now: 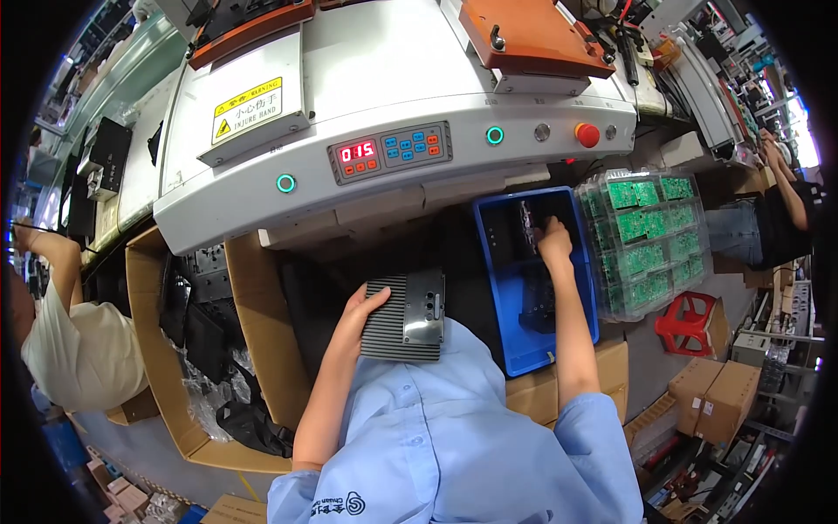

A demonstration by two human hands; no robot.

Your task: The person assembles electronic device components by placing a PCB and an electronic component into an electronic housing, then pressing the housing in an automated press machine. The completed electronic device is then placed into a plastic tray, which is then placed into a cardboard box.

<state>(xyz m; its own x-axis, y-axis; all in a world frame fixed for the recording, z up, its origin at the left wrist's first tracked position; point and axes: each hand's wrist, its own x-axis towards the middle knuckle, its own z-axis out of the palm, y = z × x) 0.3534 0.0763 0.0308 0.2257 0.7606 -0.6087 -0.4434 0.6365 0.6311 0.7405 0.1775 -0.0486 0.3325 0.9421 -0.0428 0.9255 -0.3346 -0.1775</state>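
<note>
My left hand (356, 320) grips a black ribbed metal housing (389, 320) in front of my body, with the thumb lying over its fins. Its right part is a smooth dark panel with small holes and slots. On the right, my right hand (554, 242) reaches into a blue plastic bin (529, 354). Those fingers are curled together, and what they hold, if anything, is hidden. Just left of them in the bin is a shiny dark wrapped item (526, 217). More dark parts (537, 301) sit nearer, beside my forearm.
A white machine (393, 87) spans the front, with a control panel (389, 153), a red knob (587, 134) and orange fixtures (528, 39). Clear trays of green circuit boards (646, 218) stand right of the bin. At left, a cardboard box (266, 310) holds black parts. Other people (78, 349) sit nearby.
</note>
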